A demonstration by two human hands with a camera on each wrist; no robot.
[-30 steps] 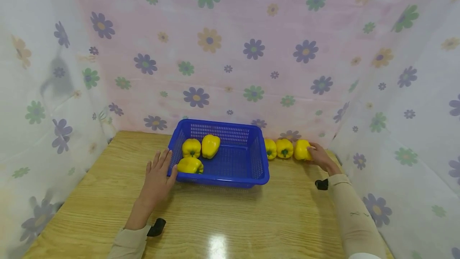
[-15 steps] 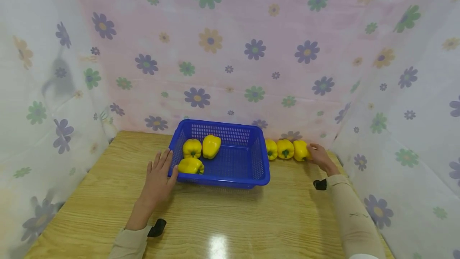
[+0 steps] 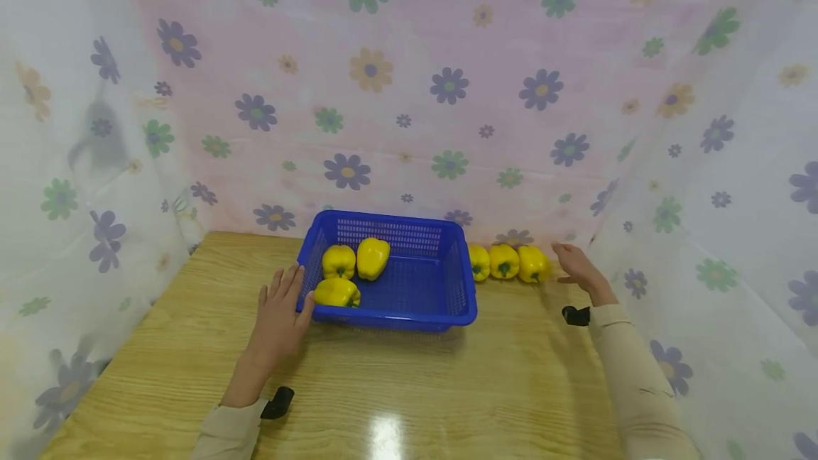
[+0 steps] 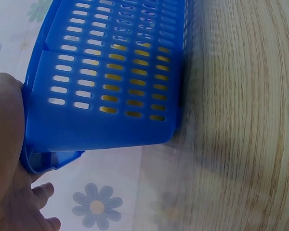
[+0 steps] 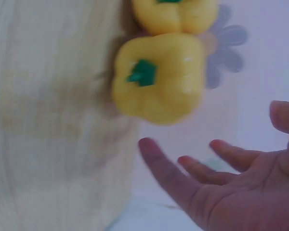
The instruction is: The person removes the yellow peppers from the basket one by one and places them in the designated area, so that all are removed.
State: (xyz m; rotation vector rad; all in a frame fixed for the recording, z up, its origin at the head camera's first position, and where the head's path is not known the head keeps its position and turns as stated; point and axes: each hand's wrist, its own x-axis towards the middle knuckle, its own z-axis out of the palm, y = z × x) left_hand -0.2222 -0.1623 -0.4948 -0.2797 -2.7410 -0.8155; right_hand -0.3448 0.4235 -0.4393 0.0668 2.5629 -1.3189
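Observation:
A blue plastic basket [image 3: 396,318] with slotted walls holds three yellow bell peppers [image 3: 373,258] at its left side. My left hand [image 3: 279,311] rests on the basket's left front corner, fingers spread along the rim; the left wrist view shows the slotted wall [image 4: 101,130] up close. Right of the basket, three more yellow bell peppers stand in a row along the back. My right hand [image 3: 580,270] is just right of the endmost bell pepper [image 3: 533,264], fingers apart and holding nothing. In the right wrist view a gap lies between the fingertips [image 5: 147,144] and that pepper [image 5: 159,79].
The wooden table [image 3: 409,382] meets a flowered curtain [image 3: 409,126] right behind the basket and the pepper row. More flowered cloth hangs at the left and right sides. A black wrist camera [image 3: 576,316] sits at the right cuff.
The right hand pushed the endmost bell pepper left against its neighbour, then let go and drew back to the right. The left hand and basket stayed put.

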